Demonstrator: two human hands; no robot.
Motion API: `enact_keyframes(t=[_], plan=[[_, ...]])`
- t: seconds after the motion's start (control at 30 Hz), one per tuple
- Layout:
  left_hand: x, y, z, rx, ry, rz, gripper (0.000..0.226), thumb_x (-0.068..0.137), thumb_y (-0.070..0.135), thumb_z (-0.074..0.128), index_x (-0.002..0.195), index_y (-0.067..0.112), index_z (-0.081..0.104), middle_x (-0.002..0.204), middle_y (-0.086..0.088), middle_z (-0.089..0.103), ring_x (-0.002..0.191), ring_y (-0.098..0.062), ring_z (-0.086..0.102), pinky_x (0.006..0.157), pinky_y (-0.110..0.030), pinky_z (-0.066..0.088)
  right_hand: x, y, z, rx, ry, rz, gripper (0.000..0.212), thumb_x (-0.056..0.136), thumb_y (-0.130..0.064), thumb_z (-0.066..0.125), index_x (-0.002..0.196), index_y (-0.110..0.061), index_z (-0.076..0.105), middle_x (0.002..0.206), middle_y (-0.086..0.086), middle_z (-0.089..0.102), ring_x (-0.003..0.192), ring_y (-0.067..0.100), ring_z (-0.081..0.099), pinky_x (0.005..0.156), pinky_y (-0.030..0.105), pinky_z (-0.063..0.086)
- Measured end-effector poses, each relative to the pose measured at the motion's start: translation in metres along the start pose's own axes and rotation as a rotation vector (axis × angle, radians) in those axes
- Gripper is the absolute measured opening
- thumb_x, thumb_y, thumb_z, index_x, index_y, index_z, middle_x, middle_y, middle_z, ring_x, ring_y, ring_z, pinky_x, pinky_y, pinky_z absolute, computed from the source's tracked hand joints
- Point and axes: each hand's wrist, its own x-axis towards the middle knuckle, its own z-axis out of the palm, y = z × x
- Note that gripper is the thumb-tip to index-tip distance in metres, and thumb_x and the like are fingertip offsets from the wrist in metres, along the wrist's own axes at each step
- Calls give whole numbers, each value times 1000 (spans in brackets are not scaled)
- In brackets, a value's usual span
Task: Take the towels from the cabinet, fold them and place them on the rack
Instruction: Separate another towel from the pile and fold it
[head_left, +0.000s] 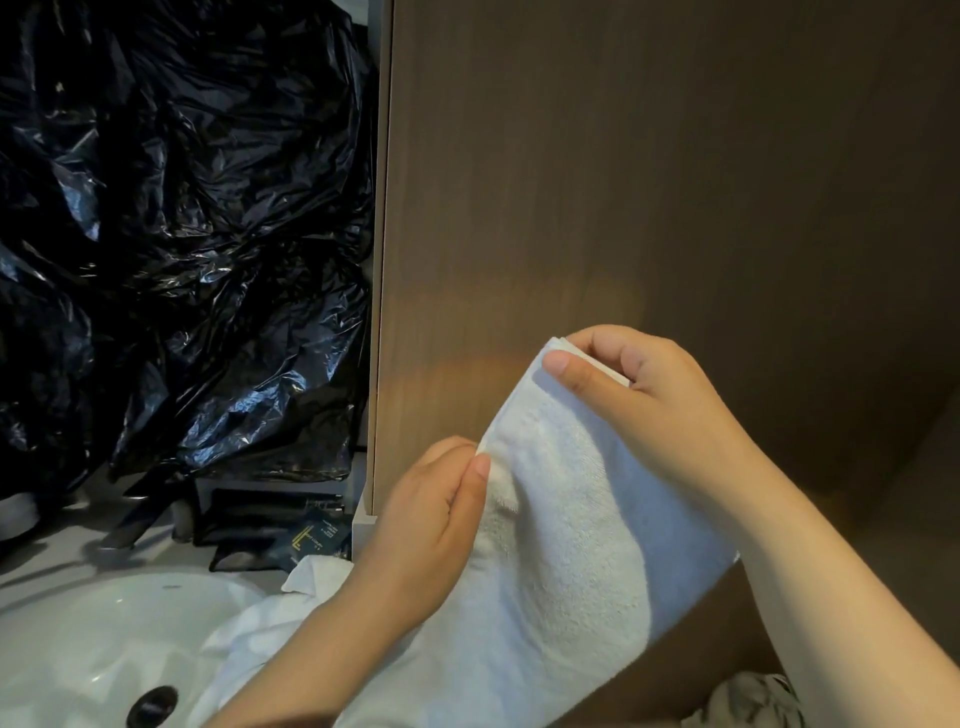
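Beside the sink (78, 639), the white towel (561, 545) is held in the air as a folded band; the left hand (431, 514) pinches its near edge; the right hand (649, 395) pinches its far top corner; its long axis rises away toward the wooden panel (623, 182); best to align the layered edges and keep it taut before folding again.

The white tabletop (62, 564) lies off to the left of my left hand (431, 514), with a sink (93, 639) set in it, lower and further left. Black pouches (265, 519) lie flat on it just left of that hand, and crumpled black bags (182, 234) are heaped beyond them. A white cloth (311, 574) lies by my left wrist, over the sink's rim.
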Motion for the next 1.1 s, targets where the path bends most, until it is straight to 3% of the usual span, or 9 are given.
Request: enact_keyframes(t=[0.1, 0.2, 0.33, 0.5, 0.63, 0.73, 0.83, 0.97, 1.1], plan=[[-1, 1, -1, -48, -8, -10, 40, 98, 44, 34, 79, 15, 54, 77, 5, 53, 75, -12, 54, 62, -16, 39, 0, 4, -1, 47, 60, -17, 28, 94, -46, 58, 73, -28, 63, 70, -17, 59, 69, 0, 56, 62, 13, 45], [-12, -5, -3, -128, -1, -70, 21, 92, 54, 45, 97, 36, 54, 89, 16, 62, 81, -2, 60, 65, -6, 41, -5, 11, 2, 75, 105, 3, 29, 95, -43, 57, 71, -27, 60, 67, -15, 55, 65, 0, 51, 60, 15, 43], [-45, -21, 2, -189, -9, -194, 25, 86, 61, 52, 105, 46, 45, 90, 15, 69, 82, -2, 65, 64, -8, 43, -11, 19, 8, 94, 115, 53, 29, 95, -45, 55, 73, -26, 61, 69, -11, 57, 69, 4, 55, 61, 13, 44], [-70, -40, -7, -18, -107, -256, 29, 88, 59, 40, 92, 34, 55, 89, 26, 64, 82, 5, 59, 65, -7, 39, -23, 31, 25, 230, 107, 144, 37, 94, -38, 59, 70, -11, 59, 60, -9, 50, 59, 1, 48, 55, 10, 39], [-68, -58, -29, 2, -264, -302, 42, 95, 58, 36, 77, 21, 48, 65, 12, 51, 60, -2, 47, 55, -12, 34, -43, 66, 45, 358, 94, 336, 54, 95, -44, 60, 74, 5, 53, 67, 20, 47, 63, 18, 46, 58, 26, 38], [-63, -89, -32, 111, -582, -446, 53, 89, 65, 44, 76, 14, 50, 64, 11, 47, 60, 0, 44, 61, -19, 37, -73, 112, 76, 268, 30, 589, 49, 95, -48, 56, 65, -9, 56, 55, 0, 54, 54, 9, 52, 58, 25, 39], [-82, -130, -10, 336, -764, -491, 25, 89, 49, 61, 88, 24, 56, 72, 13, 53, 70, -2, 50, 61, -16, 35, -126, 166, 119, 127, -19, 790, 45, 97, -42, 54, 65, -11, 54, 56, -4, 53, 59, 12, 52, 59, 25, 39], [-138, -164, 27, 373, -787, -497, 23, 89, 37, 65, 106, 23, 60, 95, 11, 61, 86, -9, 58, 73, -16, 40, -189, 212, 157, 59, 10, 943, 37, 99, -29, 55, 66, -14, 52, 62, 0, 53, 67, 20, 51, 60, 24, 38], [-162, -174, 36, 298, -572, -547, 27, 87, 29, 69, 111, 20, 61, 107, 4, 63, 98, -16, 62, 83, -28, 48, -195, 223, 167, 31, 64, 970, 33, 99, -33, 53, 72, -14, 54, 65, -4, 56, 65, 13, 52, 61, 26, 40]])
